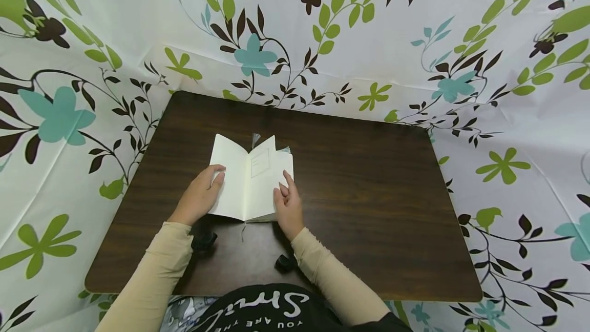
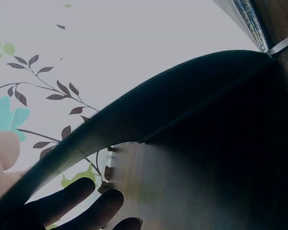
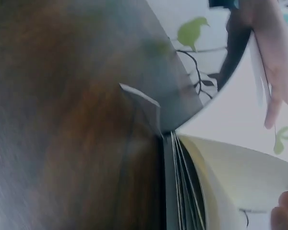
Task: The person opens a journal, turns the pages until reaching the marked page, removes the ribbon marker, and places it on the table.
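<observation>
A notebook lies opened over the table, its left side raised off the tabletop. Pale pages face up, and the right one carries a printed rectangle. My left hand grips the left edge, thumb on the page side. In the left wrist view, fingers of that hand show behind the dark cover. At the right edge my right hand pinches a page between thumb and bent fingers, index finger stretched out. The right wrist view shows only its fingertips, beside the page. Several page layers lie beneath.
The dark wooden table extends around the notebook, mostly to the right. A ribbon hangs from the spine's near end; a grey tassel sticks out at the far end. Floral cloth surrounds the table.
</observation>
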Demonstrator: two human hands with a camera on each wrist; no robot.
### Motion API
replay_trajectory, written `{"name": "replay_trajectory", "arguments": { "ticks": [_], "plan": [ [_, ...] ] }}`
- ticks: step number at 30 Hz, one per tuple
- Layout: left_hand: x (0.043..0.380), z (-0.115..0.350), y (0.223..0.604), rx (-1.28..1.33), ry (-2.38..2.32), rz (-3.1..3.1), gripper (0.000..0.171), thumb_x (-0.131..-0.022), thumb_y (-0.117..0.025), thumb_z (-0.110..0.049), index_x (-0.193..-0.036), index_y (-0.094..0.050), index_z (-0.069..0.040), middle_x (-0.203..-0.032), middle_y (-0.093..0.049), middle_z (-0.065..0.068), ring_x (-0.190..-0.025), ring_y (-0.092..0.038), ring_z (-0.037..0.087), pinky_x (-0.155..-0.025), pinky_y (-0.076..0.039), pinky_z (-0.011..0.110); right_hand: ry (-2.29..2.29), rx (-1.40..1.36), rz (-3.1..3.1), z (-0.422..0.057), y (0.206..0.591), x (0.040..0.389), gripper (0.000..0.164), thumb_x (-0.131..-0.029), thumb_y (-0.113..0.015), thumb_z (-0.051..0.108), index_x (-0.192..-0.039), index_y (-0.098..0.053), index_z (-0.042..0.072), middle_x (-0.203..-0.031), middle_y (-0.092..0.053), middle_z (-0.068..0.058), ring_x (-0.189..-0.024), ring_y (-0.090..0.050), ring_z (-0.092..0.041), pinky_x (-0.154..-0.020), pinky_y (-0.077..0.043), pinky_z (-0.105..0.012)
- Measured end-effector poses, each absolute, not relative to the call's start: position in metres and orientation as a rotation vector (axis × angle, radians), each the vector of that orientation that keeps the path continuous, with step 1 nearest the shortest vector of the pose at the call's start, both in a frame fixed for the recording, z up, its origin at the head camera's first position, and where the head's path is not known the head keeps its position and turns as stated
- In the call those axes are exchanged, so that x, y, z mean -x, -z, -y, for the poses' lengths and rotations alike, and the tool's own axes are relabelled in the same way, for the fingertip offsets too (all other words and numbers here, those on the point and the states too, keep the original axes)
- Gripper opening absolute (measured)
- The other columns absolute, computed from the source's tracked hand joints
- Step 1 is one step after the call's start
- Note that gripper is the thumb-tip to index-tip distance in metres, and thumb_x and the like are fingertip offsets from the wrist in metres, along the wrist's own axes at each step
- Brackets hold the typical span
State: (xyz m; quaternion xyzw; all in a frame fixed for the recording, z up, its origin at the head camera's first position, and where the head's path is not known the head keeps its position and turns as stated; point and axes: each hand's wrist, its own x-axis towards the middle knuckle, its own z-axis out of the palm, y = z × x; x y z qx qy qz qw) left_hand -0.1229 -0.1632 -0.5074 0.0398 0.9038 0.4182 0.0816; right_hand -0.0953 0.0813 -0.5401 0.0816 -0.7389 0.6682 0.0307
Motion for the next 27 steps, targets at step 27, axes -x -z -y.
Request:
{"name": "replay_trajectory", "arguments": {
  "ticks": [27],
  "plan": [
    [0.117, 0.161, 0.498, -0.115, -1.401, -2.641, 0.042, -0.110, -0.040, -0.039, -0.100, -0.062, -0.005, -0.094, -0.058, 0.012, -0.080, -0.054, 0.023, -0.067, -0.045, 0.036, -0.810, -1.020, 2.756, -0.047, 0.561, 0.075, 0.061, -0.102, -0.062, 0.019, -0.156, -0.037, 0.008, -0.163, -0.031, -0.014, -0.151, -0.028, -0.032, -0.113, -0.037, -0.053]
  ]
}}
